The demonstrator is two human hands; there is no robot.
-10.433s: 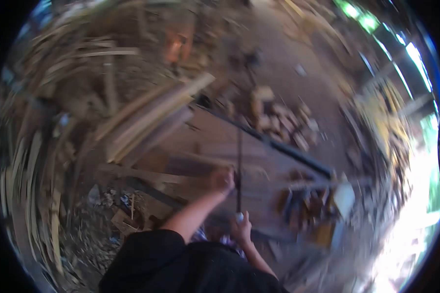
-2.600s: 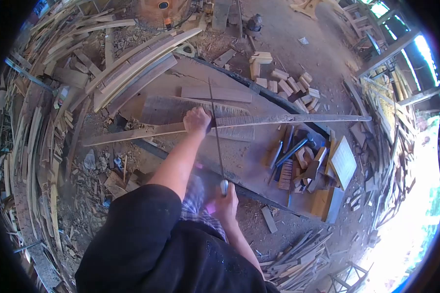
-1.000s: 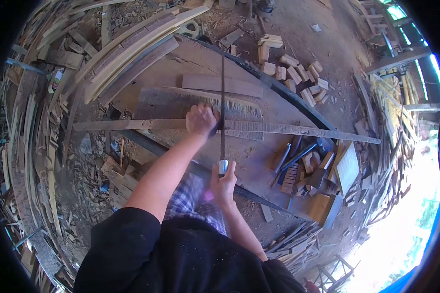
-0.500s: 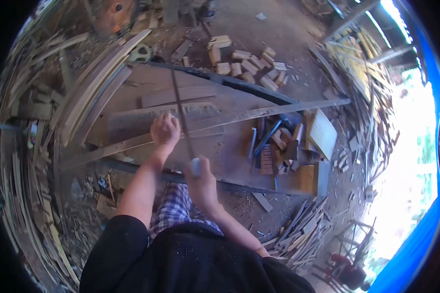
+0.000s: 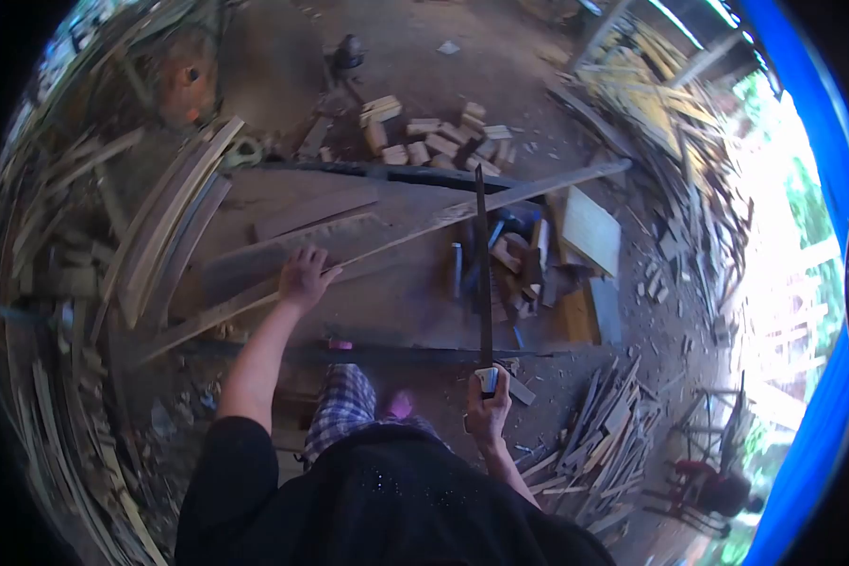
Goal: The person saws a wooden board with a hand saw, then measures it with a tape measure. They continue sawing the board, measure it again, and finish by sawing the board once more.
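R hand [image 5: 488, 407]—saw [image 5: 484, 283]; L hand [image 5: 304, 279]—on plank [image 5: 557, 185].

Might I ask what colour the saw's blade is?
The blade looks nearly black in the head view.

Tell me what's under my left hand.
The long wooden strip runs under your left hand, showing on both sides; the stretch directly beneath is covered.

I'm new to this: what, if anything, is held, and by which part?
The right hand holds a saw by its handle. The left hand is at the long wooden strip; whether it grips is unclear.
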